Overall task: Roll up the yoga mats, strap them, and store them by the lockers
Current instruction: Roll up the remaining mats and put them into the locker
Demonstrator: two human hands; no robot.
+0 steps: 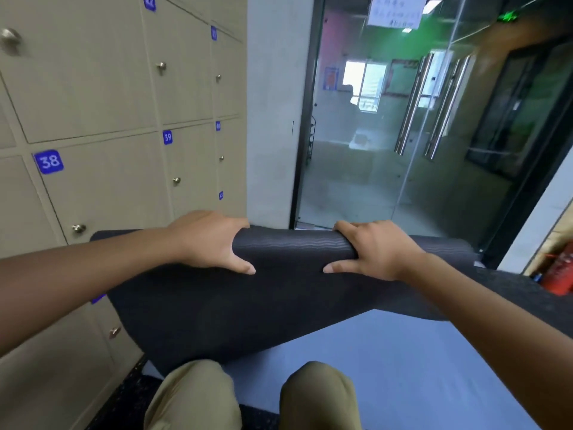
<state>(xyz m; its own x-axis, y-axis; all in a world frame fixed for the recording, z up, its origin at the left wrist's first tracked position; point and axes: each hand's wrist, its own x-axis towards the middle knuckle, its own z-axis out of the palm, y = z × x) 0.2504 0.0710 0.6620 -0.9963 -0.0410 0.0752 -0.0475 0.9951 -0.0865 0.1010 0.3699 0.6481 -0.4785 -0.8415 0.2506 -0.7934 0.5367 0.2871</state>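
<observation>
1. A dark yoga mat (279, 293) is held up in front of the knees (198, 389), close beside the lockers (93, 125) at the left, with a blue mat (403, 367) lying flat on the floor beneath.
2. The far part of the dark mat is already wound into a roll; the near part hangs loose and slopes down toward the knees, so the rolling step is judged to be only partly done.
3. The roll is clamped by the left hand (207, 243) left of its middle, fingers curled over the top and thumb pressed on the near face.
4. It is clamped in the same way by the right hand (372, 252) right of its middle; the two thumbs point at each other, well apart.
5. For a tidy roll, equal pressure from both hands is advised, so that the two ends stay level and no cone forms.
6. The loose sheet should be kept taut while it is wound in, since slack would leave a soft, fat roll that a strap holds badly.
7. No strap can be seen.
</observation>
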